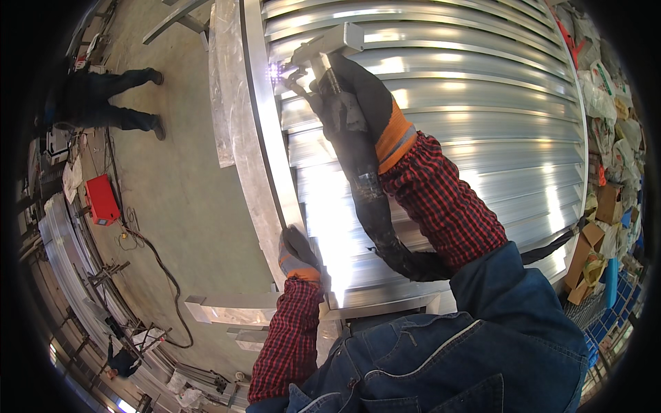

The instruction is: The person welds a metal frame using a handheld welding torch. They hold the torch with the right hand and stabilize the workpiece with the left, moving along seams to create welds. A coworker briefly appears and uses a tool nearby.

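Note:
My right hand [368, 100], in a dark work glove with an orange cuff, is closed around a welding torch [337, 43]. A thick black sleeved cable [368, 196] runs from the torch back under my right forearm. At the torch's tip, a purple-white glow [274, 72] shows where the slats meet the long side bar [270, 131]. These shiny metal slats [441, 131] form a louvred panel beneath my right arm. Farther down the same bar, my left hand [298, 253], gloved in grey and black, is wrapped over the bar's edge.
Metal bars [231, 310] jut out at lower left. On the floor stand a red box-shaped machine [102, 199] and a trailing black cable [165, 265]. One person [113, 100] stands at upper left, another [122, 361] is at lower left. Bags and cardboard boxes [585, 251] crowd the right side.

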`<state>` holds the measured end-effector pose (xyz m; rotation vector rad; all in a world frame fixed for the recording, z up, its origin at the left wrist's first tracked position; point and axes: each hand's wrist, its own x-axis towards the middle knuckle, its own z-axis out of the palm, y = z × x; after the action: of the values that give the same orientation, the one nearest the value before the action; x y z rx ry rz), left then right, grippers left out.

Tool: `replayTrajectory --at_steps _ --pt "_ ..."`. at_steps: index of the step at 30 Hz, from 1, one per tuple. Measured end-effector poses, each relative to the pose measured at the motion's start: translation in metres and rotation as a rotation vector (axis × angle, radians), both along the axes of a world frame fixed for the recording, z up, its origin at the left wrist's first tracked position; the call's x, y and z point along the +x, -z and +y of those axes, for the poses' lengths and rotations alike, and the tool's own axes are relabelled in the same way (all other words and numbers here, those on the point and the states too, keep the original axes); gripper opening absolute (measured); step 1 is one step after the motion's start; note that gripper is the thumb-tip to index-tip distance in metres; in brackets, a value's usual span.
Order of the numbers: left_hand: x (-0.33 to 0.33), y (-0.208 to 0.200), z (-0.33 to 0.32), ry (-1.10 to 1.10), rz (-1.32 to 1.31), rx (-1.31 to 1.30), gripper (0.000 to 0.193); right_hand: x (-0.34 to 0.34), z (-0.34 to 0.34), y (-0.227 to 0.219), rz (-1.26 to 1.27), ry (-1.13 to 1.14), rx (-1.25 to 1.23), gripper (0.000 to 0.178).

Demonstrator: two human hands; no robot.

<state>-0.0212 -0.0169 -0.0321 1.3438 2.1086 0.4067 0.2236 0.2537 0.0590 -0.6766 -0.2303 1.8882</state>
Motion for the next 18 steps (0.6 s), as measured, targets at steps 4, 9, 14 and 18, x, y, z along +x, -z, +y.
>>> replayTrajectory --at_steps 4,9,14,18 --pt "0.002 -0.006 0.003 -0.009 0.026 -0.065 0.042 -0.001 -0.001 -0.002 0.049 0.030 -0.076 0.034" --pt "0.006 -0.015 0.006 -0.008 0.027 -0.058 0.051 0.006 -0.008 -0.013 0.033 -0.031 -0.151 0.033" --pt "0.002 -0.008 0.001 -0.028 -0.010 -0.060 0.048 0.006 -0.012 -0.019 -0.035 -0.023 -0.127 0.033" --pt "-0.004 0.000 -0.002 0.016 -0.009 -0.034 0.045 0.003 -0.015 -0.019 -0.100 0.032 -0.064 0.033"
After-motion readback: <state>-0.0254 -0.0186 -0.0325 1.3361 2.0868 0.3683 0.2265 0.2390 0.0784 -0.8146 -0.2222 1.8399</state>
